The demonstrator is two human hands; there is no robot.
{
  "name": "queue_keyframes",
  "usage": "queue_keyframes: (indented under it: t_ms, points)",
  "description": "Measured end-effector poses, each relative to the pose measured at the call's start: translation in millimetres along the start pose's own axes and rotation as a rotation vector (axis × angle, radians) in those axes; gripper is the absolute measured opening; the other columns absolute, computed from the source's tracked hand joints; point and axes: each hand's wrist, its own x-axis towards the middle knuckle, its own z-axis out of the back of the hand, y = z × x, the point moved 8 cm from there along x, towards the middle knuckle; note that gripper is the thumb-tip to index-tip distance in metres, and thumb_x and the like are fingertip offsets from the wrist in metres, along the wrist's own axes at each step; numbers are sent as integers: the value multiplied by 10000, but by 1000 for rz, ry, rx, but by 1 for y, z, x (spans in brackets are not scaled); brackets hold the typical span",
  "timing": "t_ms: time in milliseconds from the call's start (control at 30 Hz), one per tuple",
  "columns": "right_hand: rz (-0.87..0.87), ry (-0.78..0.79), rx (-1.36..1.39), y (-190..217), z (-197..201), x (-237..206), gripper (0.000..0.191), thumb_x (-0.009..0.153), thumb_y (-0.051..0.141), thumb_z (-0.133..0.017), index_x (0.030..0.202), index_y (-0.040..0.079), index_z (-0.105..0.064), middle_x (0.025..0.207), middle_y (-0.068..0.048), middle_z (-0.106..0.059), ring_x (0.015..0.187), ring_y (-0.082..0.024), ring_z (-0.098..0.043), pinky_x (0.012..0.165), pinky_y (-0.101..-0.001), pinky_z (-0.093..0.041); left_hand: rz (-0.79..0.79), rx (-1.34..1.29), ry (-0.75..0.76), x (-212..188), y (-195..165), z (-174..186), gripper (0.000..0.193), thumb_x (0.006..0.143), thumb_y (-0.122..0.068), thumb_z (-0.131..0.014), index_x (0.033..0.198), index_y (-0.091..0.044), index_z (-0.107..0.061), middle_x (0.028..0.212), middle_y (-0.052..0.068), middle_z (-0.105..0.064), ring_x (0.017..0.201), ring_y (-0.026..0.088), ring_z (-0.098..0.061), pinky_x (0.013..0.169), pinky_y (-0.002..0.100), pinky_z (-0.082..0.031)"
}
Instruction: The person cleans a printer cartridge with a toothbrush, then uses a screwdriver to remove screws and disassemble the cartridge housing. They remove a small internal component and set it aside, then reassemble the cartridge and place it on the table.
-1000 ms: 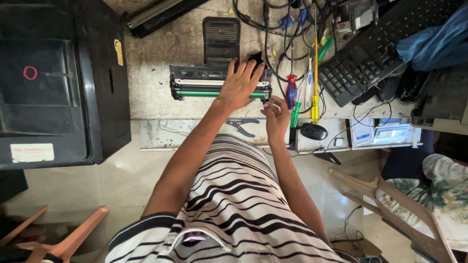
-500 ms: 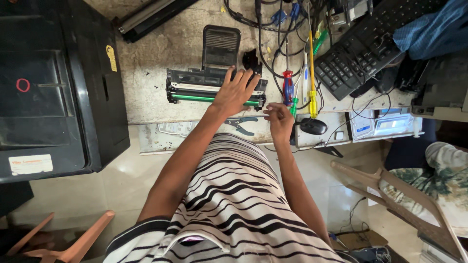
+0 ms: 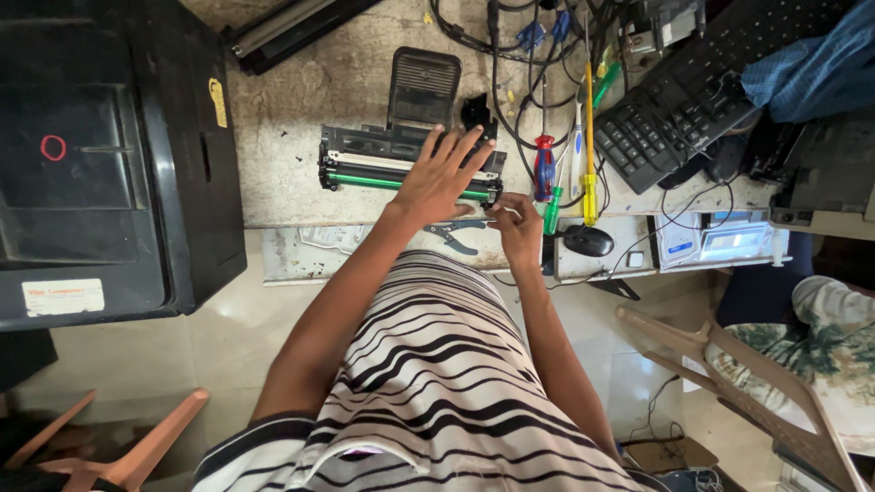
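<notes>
A black toner cartridge [image 3: 365, 164] with a green roller lies across the stone bench. My left hand [image 3: 439, 178] lies flat on its right half with the fingers spread. My right hand [image 3: 518, 223] is at the cartridge's right end, fingertips pinched together against the end cap. What the fingertips pinch is too small to tell. A pair of pliers [image 3: 456, 233] lies on the bench edge just below both hands.
A large black printer [image 3: 100, 155] fills the left. Beside the cartridge are a black vented cover [image 3: 424, 87], red [image 3: 544, 169], green [image 3: 553, 214] and yellow [image 3: 589, 137] screwdrivers, a mouse [image 3: 588, 240], cables and a keyboard [image 3: 674, 100]. A plastic chair [image 3: 729, 351] stands at the lower right.
The view has shifted a little. Both hands stay at the cartridge, the left flat on top and the right working at its right end.
</notes>
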Motion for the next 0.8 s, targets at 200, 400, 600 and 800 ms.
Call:
queue_keyframes:
  t_ms: [200,400,600,800]
  points:
    - [-79,5,83,-9,-7,6,297,955,68,-679,1213,-61,-609,1042,-123,-695,883,-210,-748,743,-308,-636,443,-139,-474,-65,78,58,951,879,-512,-786,1571,-96,-284,1582,244,-339,1466,453,-343,1200,649,-215]
    - [-59,31,140,-6,-15,9,276,975,74,-697,1154,-127,-636,969,-103,-651,896,-211,-744,816,-310,-639,646,-246,-154,-95,142,68,546,949,-288,-749,1400,-59,-545,1363,214,-544,1266,420,-533,1029,524,-438]
    - [-116,-2,242,-6,-17,6,214,990,58,-693,1089,-128,-657,935,-97,-640,892,-209,-723,853,-322,-632,596,-229,-32,-87,135,70,411,873,-84,-733,1264,-11,-627,1272,242,-555,1140,437,-550,942,483,-492]
    - [-104,-42,248,-2,-20,5,194,957,65,-684,1013,-121,-669,926,-109,-696,850,-190,-726,844,-315,-633,541,-206,-61,-89,131,75,355,872,-63,-752,1208,-16,-649,1259,222,-581,1119,432,-569,938,470,-505]
